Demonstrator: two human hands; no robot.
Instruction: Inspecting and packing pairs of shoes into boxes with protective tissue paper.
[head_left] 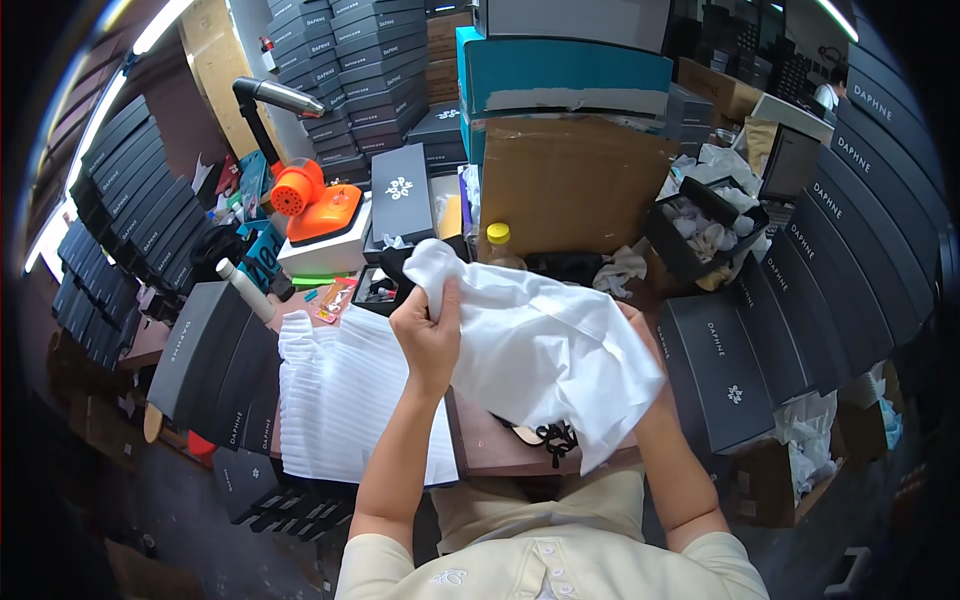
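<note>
A: Grip?
B: Left hand (430, 325) pinches the white cloth (540, 345) near its upper-left end; right hand (646, 338) is at the right edge, fingers hidden, can't tell.
A: Cloth's lie?
B: Between both hands, long axis slanting down rightward. Strappy shoe (557, 440) underneath, on the table (480, 432), partly hidden.

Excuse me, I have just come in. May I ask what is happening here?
A person is holding up a thin white sheet over the table. The left hand grips it; the right hand, partly hidden, is at its other side. Below lies a partly covered item with black straps. White ribbed sheets lie to the left.
</note>
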